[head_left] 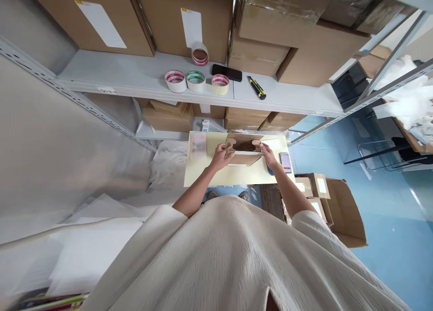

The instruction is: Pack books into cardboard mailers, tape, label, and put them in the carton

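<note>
A small brown cardboard box [244, 159] stands open at the top on the pale yellow table [211, 178]. My left hand [221, 157] grips its left side near a folded flap, fingers bent around the edge. At the right side, my right hand [268, 155] pinches the box by its other flap. The inside of the box looks dark, and I cannot make out what is in it. Beside my right wrist a round blue thing [269, 170] is partly hidden. A phone with a lit screen [285, 162] lies at the table's right edge.
Above the table, a grey shelf [135, 76] carries tape rolls [175, 81], a black phone [227, 72], a yellow-black utility knife [257, 87] and large cartons [267, 26]. Boxes [319, 185] fill a big open carton [348, 216] at right. White foam sheets [98, 252] lie left.
</note>
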Available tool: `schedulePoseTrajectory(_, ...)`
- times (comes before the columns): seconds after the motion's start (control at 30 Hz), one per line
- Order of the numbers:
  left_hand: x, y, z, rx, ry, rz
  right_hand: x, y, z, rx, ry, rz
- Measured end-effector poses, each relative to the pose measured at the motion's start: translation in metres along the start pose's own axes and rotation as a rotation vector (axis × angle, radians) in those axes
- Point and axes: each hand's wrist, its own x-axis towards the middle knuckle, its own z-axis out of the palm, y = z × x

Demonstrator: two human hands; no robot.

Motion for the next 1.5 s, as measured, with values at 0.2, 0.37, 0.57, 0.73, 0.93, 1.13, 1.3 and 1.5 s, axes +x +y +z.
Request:
schedulePoseTrajectory(0.2, 0.0, 0.011, -0.002, 0.058, 0.024, -0.083, -0.003, 0.008, -0.01, 0.002, -0.048, -0.016)
schedulePoseTrajectory(0.37, 0.008, 0.018, 0.001, 0.089, 0.134, -0.116, 0.007, 0.008, -0.012, 0.006, -0.106, -0.043)
schedulePoseTrajectory(0.57, 0.013, 0.018, 0.008, 0.123, 0.178, -0.107, 0.016, 0.012, -0.004, -0.135, -0.044, -0.101)
schedulePoseTrajectory(0.73, 0.013, 0.016, 0.009, 0.207, 0.13, -0.072, 0.007, 0.019, 0.004, -0.174, 0.004, -0.091)
schedulePoseTrajectory(0.93, 0.015, 0.035, 0.005, 0.452, 0.045, 0.065, -0.003, 0.014, 0.014, -0.202, 0.058, -0.085)
schedulePoseTrajectory(1.13, 0.019, 0.058, 0.019, 0.567, -0.182, 0.193, -0.004, 0.012, 0.018, -0.173, 0.014, -0.116)
schedulePoseTrajectory(1.3, 0.023, 0.058, 0.023, 0.487, -0.184, 0.131, -0.015, 0.041, 0.001, -0.167, 0.199, 0.057)
schedulePoseTrajectory(1.5, 0.026, 0.06, 0.022, 0.364, -0.158, 0.089, -0.05, 0.099, -0.043, -0.531, 0.365, 0.447)
